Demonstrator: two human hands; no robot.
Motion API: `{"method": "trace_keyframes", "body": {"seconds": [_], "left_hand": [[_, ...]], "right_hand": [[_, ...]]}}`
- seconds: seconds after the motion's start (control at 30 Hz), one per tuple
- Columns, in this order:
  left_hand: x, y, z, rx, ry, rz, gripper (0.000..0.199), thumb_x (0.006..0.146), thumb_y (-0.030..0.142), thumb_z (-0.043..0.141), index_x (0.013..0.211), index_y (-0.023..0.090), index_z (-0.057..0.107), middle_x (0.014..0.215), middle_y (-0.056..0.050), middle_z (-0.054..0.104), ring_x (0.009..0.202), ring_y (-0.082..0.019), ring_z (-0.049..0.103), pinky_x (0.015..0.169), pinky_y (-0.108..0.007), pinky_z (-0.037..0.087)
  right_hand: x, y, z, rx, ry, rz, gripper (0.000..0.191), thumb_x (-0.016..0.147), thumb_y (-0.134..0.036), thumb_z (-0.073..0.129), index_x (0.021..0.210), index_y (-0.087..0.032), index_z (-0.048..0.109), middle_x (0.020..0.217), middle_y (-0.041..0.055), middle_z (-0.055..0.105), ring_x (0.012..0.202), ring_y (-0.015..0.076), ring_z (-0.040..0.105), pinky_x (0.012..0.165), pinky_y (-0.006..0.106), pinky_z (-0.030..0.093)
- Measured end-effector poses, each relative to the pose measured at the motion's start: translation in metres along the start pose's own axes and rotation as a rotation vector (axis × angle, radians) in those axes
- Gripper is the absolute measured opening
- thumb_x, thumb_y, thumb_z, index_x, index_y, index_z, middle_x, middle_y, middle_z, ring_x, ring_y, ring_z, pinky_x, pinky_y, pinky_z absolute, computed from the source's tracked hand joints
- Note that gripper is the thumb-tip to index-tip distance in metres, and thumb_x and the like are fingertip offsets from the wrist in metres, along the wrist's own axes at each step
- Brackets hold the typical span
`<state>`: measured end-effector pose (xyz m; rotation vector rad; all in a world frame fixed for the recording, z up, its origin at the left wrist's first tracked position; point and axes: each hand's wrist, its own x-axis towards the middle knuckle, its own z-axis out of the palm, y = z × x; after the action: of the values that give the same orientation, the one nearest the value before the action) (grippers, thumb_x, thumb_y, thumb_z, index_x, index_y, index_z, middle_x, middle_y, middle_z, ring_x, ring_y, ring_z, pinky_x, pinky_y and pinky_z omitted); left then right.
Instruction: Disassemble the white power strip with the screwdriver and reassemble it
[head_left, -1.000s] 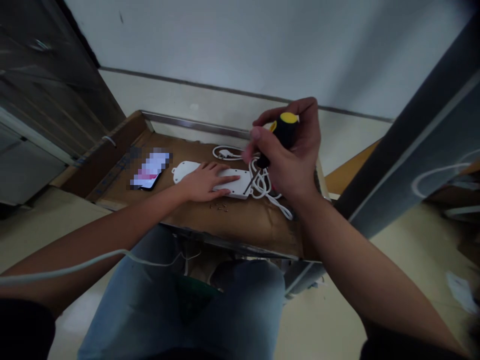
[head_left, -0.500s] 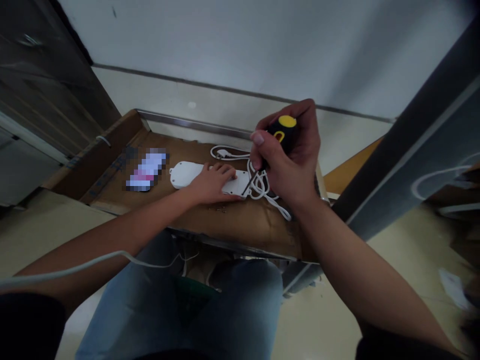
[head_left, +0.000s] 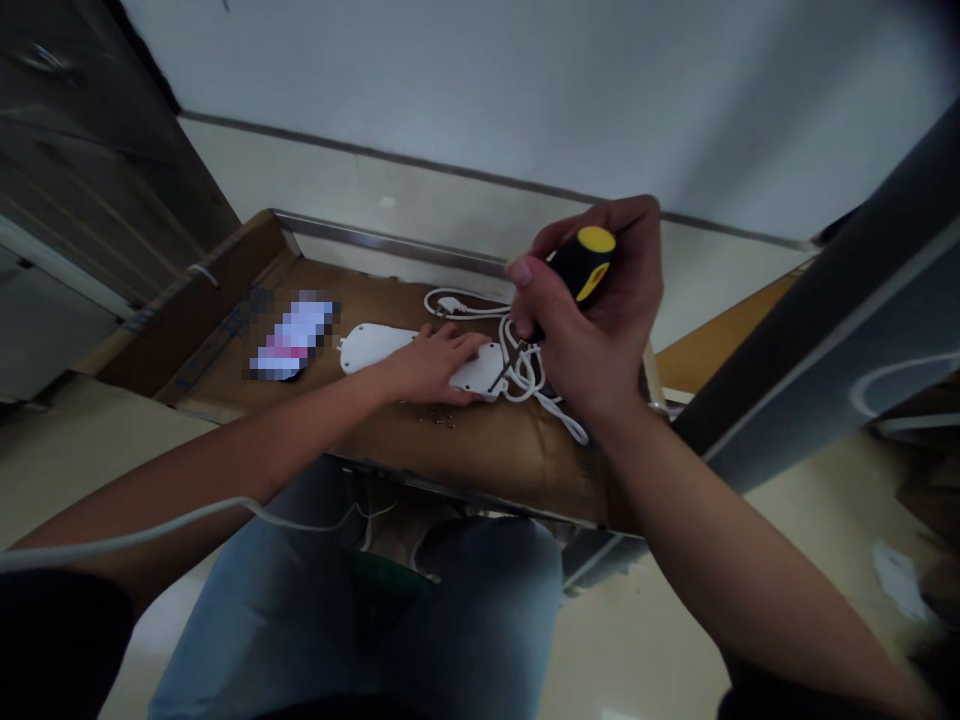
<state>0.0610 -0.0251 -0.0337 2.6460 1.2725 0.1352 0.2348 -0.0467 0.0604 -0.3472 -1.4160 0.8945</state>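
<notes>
A white power strip (head_left: 373, 347) lies on the brown cardboard with its screw-holed underside up. Across its middle rests my left hand (head_left: 435, 367), fingers bent over the top and thumb at the near edge, holding it down. My right hand (head_left: 600, 300) is wrapped round the black and yellow handle of a screwdriver (head_left: 596, 241). The screwdriver's thin shaft slants down to the strip's right end, by a corner; whether the tip sits in a screw hole is too small to tell. Beside that end, the strip's white cord (head_left: 529, 375) lies looped.
A phone (head_left: 292, 340) with a lit, blurred screen lies on the cardboard (head_left: 510, 450) at left. Small screws (head_left: 439, 418) lie near the strip's front edge. A white plug (head_left: 450, 305) sits behind it. A white cable (head_left: 150, 535) crosses over my left forearm.
My right hand and the screwdriver handle have shifted slightly right, and the handle's tilt has changed. The whole view has also shifted a little. My left hand stays on the power strip.
</notes>
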Motion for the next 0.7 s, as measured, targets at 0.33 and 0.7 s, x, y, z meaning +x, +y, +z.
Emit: {"method": "trace_keyframes", "body": {"seconds": [0.33,0.7], "left_hand": [[-0.002,0.001,-0.001,-0.012,-0.004,0.01,0.087,0.088,0.054,0.067,0.162,0.021,0.033,0.164,-0.016,0.047,0.14,-0.041,0.046,0.113,-0.053,0.035],[0.002,-0.005,0.003,-0.03,0.032,0.04,0.085,0.084,0.052,0.069,0.157,0.02,0.04,0.157,-0.015,0.056,0.14,-0.041,0.047,0.113,-0.051,0.034]], "right_hand": [[0.002,-0.001,-0.006,-0.076,0.02,0.009,0.026,0.087,-0.033,0.081,0.094,-0.031,0.057,0.103,-0.0021,0.061,0.08,0.0145,0.069,0.074,0.033,0.059],[0.004,0.0,-0.015,-0.079,-0.071,0.088,0.019,0.09,-0.043,0.073,0.103,-0.033,0.063,0.103,-0.0013,0.065,0.072,0.015,0.064,0.065,0.033,0.054]]}}
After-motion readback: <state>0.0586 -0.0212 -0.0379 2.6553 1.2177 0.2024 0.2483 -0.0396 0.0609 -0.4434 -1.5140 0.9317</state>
